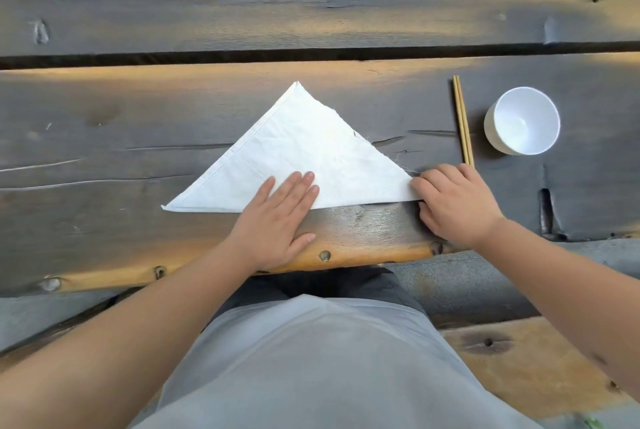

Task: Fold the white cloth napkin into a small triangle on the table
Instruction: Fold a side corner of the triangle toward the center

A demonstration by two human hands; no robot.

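The napkin (304,158) is laid on the table (207,23) as a large triangle, long edge nearest the person; it is pressed flat by the left hand (277,220), fingers spread; its right corner is pinched by the right hand (453,203); chopsticks (462,120) and a cup (523,120) are seen beside.

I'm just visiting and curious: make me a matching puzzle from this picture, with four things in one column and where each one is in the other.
Things:
1. white cloth napkin
2. left hand
3. right hand
4. round white bowl

Places:
A. pinching the napkin's right corner
B. standing right of the wooden chopsticks
C. lying as a big triangle on the dark wooden table
D. pressed flat on the napkin's near edge

Pairs: 1-C, 2-D, 3-A, 4-B
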